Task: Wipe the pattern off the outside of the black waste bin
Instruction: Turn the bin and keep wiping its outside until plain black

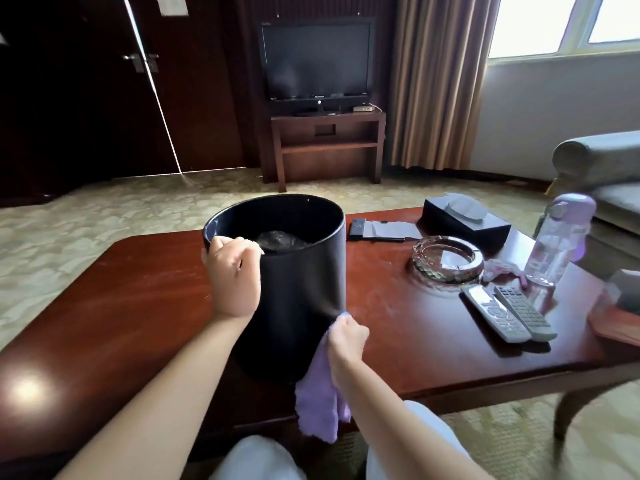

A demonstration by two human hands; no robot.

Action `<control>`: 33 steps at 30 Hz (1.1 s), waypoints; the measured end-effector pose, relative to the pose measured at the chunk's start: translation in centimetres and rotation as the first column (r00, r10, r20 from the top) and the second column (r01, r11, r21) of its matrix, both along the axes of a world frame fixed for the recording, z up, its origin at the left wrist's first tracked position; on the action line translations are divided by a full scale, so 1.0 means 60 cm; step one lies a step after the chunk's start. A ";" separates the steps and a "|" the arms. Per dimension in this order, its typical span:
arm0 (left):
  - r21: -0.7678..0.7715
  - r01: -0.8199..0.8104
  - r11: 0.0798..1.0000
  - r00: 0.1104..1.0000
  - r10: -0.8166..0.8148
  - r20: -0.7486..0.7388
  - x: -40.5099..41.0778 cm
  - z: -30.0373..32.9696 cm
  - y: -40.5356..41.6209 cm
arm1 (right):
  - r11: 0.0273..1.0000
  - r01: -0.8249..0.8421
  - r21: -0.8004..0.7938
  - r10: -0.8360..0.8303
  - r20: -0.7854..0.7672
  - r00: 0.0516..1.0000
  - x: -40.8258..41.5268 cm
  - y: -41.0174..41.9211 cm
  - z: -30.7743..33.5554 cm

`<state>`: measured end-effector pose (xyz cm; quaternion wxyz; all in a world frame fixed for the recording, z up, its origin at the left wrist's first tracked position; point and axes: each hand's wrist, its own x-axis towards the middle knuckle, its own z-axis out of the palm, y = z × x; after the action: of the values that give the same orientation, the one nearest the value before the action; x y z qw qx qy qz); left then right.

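Observation:
The black waste bin [301, 285] stands upright on the red-brown wooden table [138, 289], with a dark crumpled liner inside. My left hand [233, 275] grips the near left of its rim, fingers curled over the edge. My right hand [346, 337] holds a purple cloth [320, 407] against the lower right of the bin's outer wall; most of the cloth hangs down below the hand. No pattern shows on the bin's side facing me.
Right of the bin lie a glass ashtray [446, 259], two remote controls [509, 311], a clear water bottle with a purple lid [557, 240], a black tissue box [464, 220] and a notepad [384, 230]. A sofa [602, 168] stands at the far right.

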<state>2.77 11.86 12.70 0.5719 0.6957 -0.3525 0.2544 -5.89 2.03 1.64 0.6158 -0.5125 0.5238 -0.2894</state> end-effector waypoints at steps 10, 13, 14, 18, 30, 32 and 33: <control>0.184 -0.269 0.946 0.938 0.213 0.274 -0.011 -0.001 -0.023 | 0.640 0.087 -0.764 0.218 0.290 0.932 0.015 0.028 0.172; 0.157 -0.242 0.957 0.935 0.187 0.302 -0.007 -0.003 -0.021 | 0.751 0.121 -0.649 0.092 0.285 0.954 0.023 0.018 0.139; 0.154 -0.246 0.957 0.929 0.188 0.317 -0.006 -0.003 -0.022 | 0.817 0.112 -0.566 0.053 0.267 0.962 0.023 0.014 0.125; 0.157 -0.302 0.940 0.899 0.225 0.376 -0.008 -0.003 -0.024 | 0.939 -0.008 -0.344 0.048 0.108 0.993 0.004 0.012 0.071; 0.184 -0.183 0.966 0.945 0.122 0.302 0.000 0.004 -0.011 | 0.495 0.121 -0.860 0.169 0.232 0.958 -0.007 0.012 0.158; 0.175 -0.131 0.976 0.969 0.090 0.228 -0.002 0.006 -0.005 | 0.402 0.093 -0.911 0.181 0.178 0.967 -0.006 0.019 0.153; 0.150 -0.085 0.985 0.981 0.056 0.187 -0.004 0.008 -0.001 | 0.319 0.058 -0.946 0.201 0.127 0.971 -0.007 0.025 0.149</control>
<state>2.56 11.78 13.20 0.4711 0.7245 -0.3975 0.3084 -6.29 3.52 10.59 0.2681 -0.7619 0.1618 -0.5670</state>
